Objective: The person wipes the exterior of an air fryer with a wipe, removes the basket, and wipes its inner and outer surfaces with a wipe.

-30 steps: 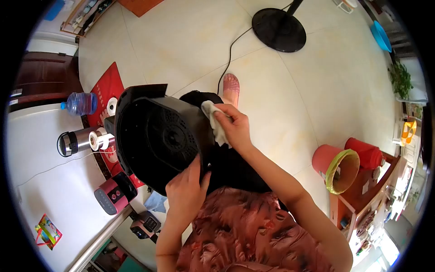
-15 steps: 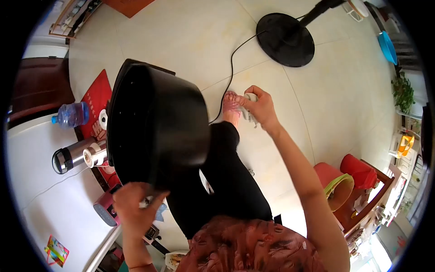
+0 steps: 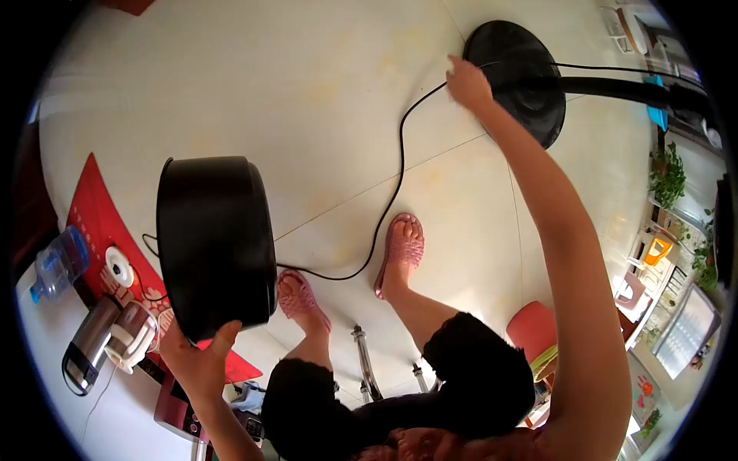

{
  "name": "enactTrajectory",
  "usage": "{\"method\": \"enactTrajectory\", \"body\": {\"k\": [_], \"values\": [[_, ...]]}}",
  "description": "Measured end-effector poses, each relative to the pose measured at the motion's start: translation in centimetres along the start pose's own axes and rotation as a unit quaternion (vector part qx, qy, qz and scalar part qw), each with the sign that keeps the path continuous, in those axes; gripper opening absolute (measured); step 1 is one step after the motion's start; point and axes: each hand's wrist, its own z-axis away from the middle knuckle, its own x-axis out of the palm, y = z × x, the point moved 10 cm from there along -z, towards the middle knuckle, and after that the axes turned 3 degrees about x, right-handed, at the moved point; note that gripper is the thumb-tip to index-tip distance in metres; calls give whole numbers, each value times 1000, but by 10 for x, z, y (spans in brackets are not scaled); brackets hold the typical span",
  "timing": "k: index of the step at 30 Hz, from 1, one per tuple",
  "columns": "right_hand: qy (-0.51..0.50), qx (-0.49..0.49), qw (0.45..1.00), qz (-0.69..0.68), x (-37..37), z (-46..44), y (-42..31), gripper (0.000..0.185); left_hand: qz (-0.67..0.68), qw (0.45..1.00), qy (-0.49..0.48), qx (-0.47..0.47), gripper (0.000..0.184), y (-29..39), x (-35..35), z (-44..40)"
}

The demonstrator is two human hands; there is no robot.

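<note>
A deep black pot (image 3: 219,238) is tipped on its side in the air at the left, its rim facing left and its base facing right. My left hand (image 3: 196,361) grips its lower edge, thumb on the outer wall. My right hand (image 3: 467,84) is stretched far forward beside the round black stand base (image 3: 519,81); its fingers are blurred, and I cannot make out anything in them. Just by those fingers passes the black cord (image 3: 401,146) in the view; whether they touch it I cannot tell.
The cord curves across the tiled floor past my feet in pink slippers (image 3: 403,242). At left are a red mat (image 3: 96,200), a water bottle (image 3: 60,265), a steel thermos (image 3: 91,342) and a white kettle (image 3: 131,338). A pink bin (image 3: 532,326) stands at right.
The pot has turned so its outer wall faces me. My right hand has moved forward and right toward the stand base; the whitish cloth it held no longer shows. The view has shifted.
</note>
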Motion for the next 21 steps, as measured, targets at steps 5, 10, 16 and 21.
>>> {"method": "enactTrajectory", "body": {"k": [5, 10, 16, 21], "values": [[2, 133, 990, 41, 11, -73, 38, 55, 21, 999, 27, 1, 45, -17, 17, -19], [-139, 12, 955, 262, 72, -115, 58, 53, -36, 999, 6, -31, 48, -29, 19, -14], [-127, 99, 984, 76, 60, -26, 18, 71, 12, 998, 15, -55, 56, -23, 29, -7], [-176, 52, 980, 70, 69, 64, -23, 78, 27, 998, -4, -56, 53, -33, 35, -4]]}}
